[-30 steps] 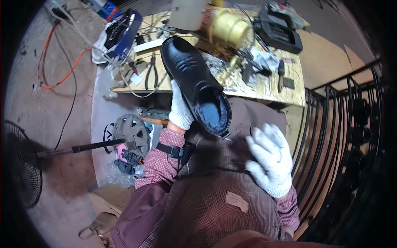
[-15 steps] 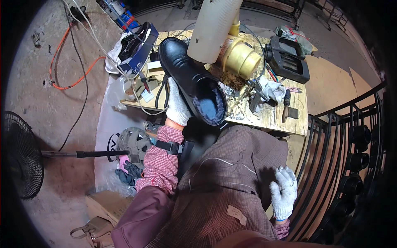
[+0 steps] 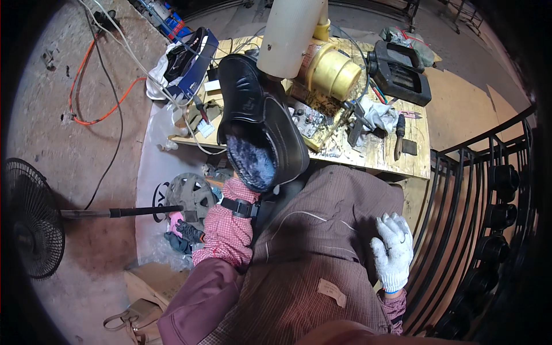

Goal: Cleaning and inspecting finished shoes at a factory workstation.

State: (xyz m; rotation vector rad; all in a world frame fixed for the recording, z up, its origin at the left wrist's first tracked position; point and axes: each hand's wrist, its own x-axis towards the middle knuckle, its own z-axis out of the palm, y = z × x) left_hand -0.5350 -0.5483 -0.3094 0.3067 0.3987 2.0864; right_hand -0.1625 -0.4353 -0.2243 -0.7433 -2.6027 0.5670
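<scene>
A black shoe (image 3: 260,118) is held up by the left hand, hidden behind it, so its grip cannot be told. The shoe's long axis runs away from the body toward the surface (image 3: 397,155). The right hand (image 3: 393,257) is rested on the lap with fingers loosely spread, well apart from the shoe.

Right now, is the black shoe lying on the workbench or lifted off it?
Lifted. The black shoe is held up above the workbench, toe away, opening toward the camera. The left hand is hidden beneath it; the right hand rests on the lap.
</scene>
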